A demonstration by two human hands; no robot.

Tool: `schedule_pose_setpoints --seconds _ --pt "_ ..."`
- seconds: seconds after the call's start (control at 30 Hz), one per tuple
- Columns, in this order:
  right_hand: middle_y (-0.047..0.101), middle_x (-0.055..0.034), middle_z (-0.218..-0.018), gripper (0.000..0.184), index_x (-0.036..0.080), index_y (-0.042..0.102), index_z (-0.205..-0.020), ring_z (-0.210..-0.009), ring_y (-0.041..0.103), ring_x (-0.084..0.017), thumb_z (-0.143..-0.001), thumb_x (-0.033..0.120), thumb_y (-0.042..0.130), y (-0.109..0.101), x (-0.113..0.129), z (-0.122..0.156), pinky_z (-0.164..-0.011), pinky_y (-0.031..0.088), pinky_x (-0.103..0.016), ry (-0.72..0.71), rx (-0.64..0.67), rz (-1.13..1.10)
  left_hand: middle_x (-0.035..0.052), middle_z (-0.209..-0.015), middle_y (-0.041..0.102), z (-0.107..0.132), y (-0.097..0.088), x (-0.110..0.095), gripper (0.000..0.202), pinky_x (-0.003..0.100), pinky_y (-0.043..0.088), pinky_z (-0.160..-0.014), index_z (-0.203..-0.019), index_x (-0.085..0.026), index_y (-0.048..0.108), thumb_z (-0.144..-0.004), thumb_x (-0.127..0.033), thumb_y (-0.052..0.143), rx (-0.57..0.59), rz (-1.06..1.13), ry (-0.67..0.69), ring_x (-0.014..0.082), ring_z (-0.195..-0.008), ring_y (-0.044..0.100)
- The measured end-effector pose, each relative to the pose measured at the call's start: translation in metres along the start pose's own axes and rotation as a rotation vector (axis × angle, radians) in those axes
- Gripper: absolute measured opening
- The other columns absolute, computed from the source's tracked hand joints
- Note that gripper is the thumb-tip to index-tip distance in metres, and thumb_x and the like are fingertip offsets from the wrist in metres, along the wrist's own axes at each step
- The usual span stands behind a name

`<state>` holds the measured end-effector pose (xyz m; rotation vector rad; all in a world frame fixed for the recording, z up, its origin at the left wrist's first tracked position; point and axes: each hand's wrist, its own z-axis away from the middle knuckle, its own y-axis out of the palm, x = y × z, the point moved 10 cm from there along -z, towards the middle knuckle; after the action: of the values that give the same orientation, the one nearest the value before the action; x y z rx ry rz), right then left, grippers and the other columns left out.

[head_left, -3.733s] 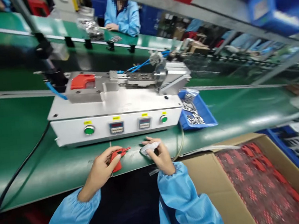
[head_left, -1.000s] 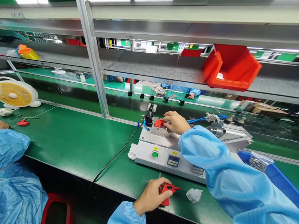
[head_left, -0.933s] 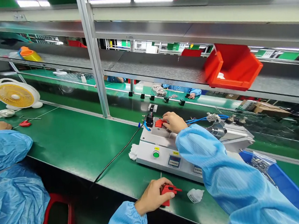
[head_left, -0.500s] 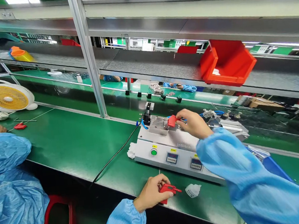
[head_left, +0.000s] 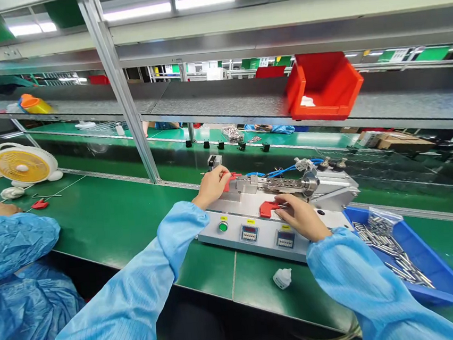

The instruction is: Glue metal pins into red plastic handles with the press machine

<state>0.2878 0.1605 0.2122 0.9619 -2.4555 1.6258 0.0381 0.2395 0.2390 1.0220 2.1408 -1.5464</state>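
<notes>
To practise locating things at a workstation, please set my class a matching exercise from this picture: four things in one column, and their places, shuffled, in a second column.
Things
1. red plastic storage bin
2. small white plastic bottle
3. thin silver metal pins
4. flat red plastic part

Places
A. in the blue plastic tray
B. in the right hand grip, on top of the white machine
C. on the grey upper shelf
D. on the green bench, in front of the machine

Pairs: 1-C, 2-D, 3-A, 4-B
</notes>
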Motion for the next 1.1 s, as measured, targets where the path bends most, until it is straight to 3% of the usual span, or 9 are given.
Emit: schedule_pose_setpoints --seconds 0.1,0.23,0.5,0.67,0.83,0.97,1.1 --pt "0.077 -0.0117 -0.114 0.029 0.023 0.070 -0.118 -0.103 0.075 -0.030 -0.092 0.030 0.061 0.001 -0.001 0.004 -0.093 0.062 -0.047 -0.006 -0.019 -0.018 0.0084 -0.097 0.078 -0.020 0.014 -0.007 0.023 0.030 0.052 -0.083 -0.101 -0.018 0.073 -0.104 -0.021 0.050 0.049 -0.125 -0.026 0.0235 -0.092 0.072" --pt "0.077 -0.0128 -0.115 0.027 0.021 0.071 -0.115 -0.106 0.074 -0.031 -0.093 0.030 0.059 0.003 -0.002 0.007 -0.095 0.061 -0.047 0.001 -0.023 -0.021 0.0123 -0.103 0.076 -0.023 0.025 -0.010 0.028 0.034 0.053 -0.085 -0.099 -0.018 0.073 -0.106 -0.023 0.047 0.097 -0.279 -0.036 0.0272 -0.097 0.072" --pt "0.076 -0.0133 -0.114 0.029 0.021 0.072 -0.117 -0.105 0.074 -0.031 -0.096 0.034 0.058 0.005 -0.005 0.009 -0.095 0.061 -0.048 0.003 -0.052 -0.026 0.0168 -0.123 0.064 -0.022 0.028 -0.020 0.029 0.039 0.054 -0.092 -0.114 -0.014 0.069 -0.108 -0.020 0.041 0.146 -0.512 0.014 0.0304 -0.108 0.072" --pt "0.076 -0.0117 -0.113 0.028 0.023 0.072 -0.118 -0.104 0.073 -0.030 -0.096 0.034 0.058 0.004 -0.005 0.012 -0.096 0.061 -0.049 0.008 -0.064 -0.059 0.0154 -0.121 0.062 -0.016 0.032 -0.019 0.020 0.037 0.054 -0.091 -0.115 -0.014 0.068 -0.105 -0.018 0.052 0.180 -0.579 0.064 0.0292 -0.110 0.070" --pt "0.076 -0.0129 -0.114 0.028 0.022 0.071 -0.116 -0.108 0.072 -0.031 -0.097 0.037 0.056 0.007 -0.006 0.009 -0.098 0.060 -0.048 0.010 -0.060 -0.050 0.0133 -0.115 0.065 -0.012 0.029 -0.018 0.030 0.034 0.053 -0.087 -0.110 -0.017 0.072 -0.109 -0.023 0.043 0.164 -0.610 0.090 0.0277 -0.110 0.067" --pt "0.075 -0.0120 -0.117 0.027 0.023 0.070 -0.117 -0.109 0.071 -0.031 -0.096 0.034 0.057 -0.001 -0.001 0.012 -0.098 0.059 -0.048 0.006 -0.068 -0.074 0.0136 -0.119 0.066 0.013 0.020 -0.016 0.036 0.036 0.051 -0.091 -0.110 -0.018 0.074 -0.110 -0.026 0.039 0.135 -0.602 0.146 0.0278 -0.113 0.063" --pt "0.073 -0.0126 -0.117 0.022 0.024 0.070 -0.113 -0.115 0.068 -0.032 -0.097 0.033 0.057 -0.033 0.004 0.054 -0.102 0.056 -0.049 0.035 -0.200 -0.007 0.0130 -0.113 0.069 0.084 0.008 -0.008 0.034 0.038 0.050 -0.088 -0.104 -0.020 0.074 -0.109 -0.027 0.041 -0.047 -0.494 0.344 0.0275 -0.104 0.063"
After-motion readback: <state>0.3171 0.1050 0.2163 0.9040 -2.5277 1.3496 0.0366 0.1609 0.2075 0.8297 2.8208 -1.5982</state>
